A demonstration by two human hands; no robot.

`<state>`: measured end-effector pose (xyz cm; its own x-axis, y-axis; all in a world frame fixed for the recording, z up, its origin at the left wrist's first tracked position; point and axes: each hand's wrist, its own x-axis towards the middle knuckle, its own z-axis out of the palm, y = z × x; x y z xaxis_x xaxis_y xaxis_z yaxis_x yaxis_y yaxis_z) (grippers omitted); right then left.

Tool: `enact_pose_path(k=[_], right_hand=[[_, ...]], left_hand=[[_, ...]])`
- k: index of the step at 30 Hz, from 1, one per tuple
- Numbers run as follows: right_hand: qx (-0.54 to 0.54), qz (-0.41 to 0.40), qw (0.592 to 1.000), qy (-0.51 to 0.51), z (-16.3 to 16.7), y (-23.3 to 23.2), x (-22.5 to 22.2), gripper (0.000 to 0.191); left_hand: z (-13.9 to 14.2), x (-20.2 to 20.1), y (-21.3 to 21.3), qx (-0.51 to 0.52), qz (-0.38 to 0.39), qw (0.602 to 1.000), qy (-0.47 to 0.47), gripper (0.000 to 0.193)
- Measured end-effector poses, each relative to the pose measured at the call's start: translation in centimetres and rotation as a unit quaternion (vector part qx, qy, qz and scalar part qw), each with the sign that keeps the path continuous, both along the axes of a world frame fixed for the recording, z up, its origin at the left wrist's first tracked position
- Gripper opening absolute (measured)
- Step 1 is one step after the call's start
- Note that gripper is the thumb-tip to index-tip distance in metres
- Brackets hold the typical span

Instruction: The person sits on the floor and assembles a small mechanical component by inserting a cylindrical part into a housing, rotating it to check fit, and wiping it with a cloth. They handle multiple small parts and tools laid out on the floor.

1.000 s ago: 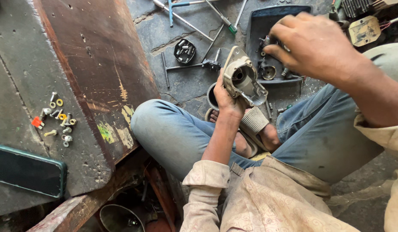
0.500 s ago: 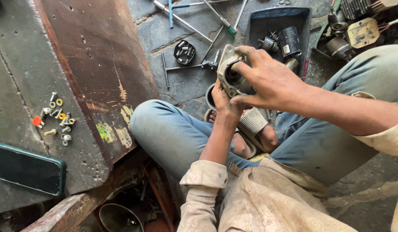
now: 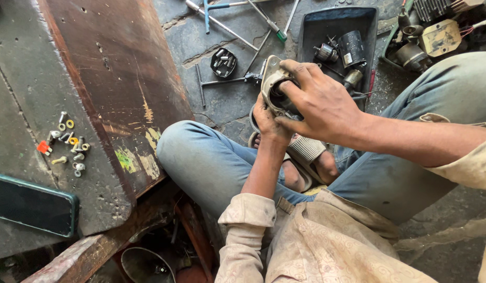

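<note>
Now the left hand [image 3: 272,123] is gripping a grey metal motor housing [image 3: 273,84] from below, its fingers curled shut around the lower edge, holding the part upright above the person's crossed legs. The right hand [image 3: 319,105] is lying over the front of the housing, its fingers [image 3: 293,89] bent and pressing into the dark round opening; whether they are pinching something inside cannot be told, since the palm is covering it.

Against the picture a second ago, the right hand is no longer reaching out over the black plastic tray [image 3: 311,39]; it is sitting on the housing, as it was half a second ago, now pushed a little deeper over the opening. The left hand's grip is looking unchanged.

The person is sitting on a stained stone floor [image 3: 227,99], in blue jeans and a sandal [image 3: 306,152]. The tray is holding small cylindrical motor parts [image 3: 350,47]. Beside it a small round black dish of bolts [image 3: 223,62] and a long T-handled wrench [image 3: 222,23] are lying on the floor. To the left, a dark rusty metal surface [image 3: 96,78] is carrying a cluster of loose screws and washers [image 3: 65,144] and, near its lower edge, a dark phone [image 3: 30,204].
</note>
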<state>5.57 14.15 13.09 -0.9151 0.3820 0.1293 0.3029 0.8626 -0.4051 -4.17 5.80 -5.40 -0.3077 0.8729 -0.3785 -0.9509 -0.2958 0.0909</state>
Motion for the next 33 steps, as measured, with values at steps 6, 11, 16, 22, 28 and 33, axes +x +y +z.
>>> enact_pose_path(k=[6,11,16,22,28,33], right_hand=[[-0.001,-0.001,1.0,-0.013,0.2,0.0,0.0,0.056],[-0.039,-0.014,0.998,-0.052,0.3,0.0,0.2,0.055],[-0.024,-0.003,0.999,-0.041,0.1,0.4,0.3,0.053],[-0.058,-0.015,0.998,-0.01,-0.5,-0.1,0.5,0.06],[0.007,0.014,1.0,-0.019,-0.8,-0.4,0.1,0.061],[-0.053,-0.01,0.996,-0.074,-0.8,-0.5,0.2,0.06]], left_hand=[[0.1,0.1,0.0,0.001,0.001,1.0,-0.007,0.041],[0.3,0.5,0.1,-0.012,-0.001,0.999,-0.044,0.041],[-0.2,0.6,0.2,-0.053,0.001,0.998,-0.033,0.041],[-1.1,-0.2,0.0,-0.057,0.026,0.998,0.003,0.041],[-1.7,-0.7,0.0,-0.053,0.036,0.998,-0.003,0.043],[-1.7,-0.6,0.2,-0.038,0.051,0.998,-0.011,0.043]])
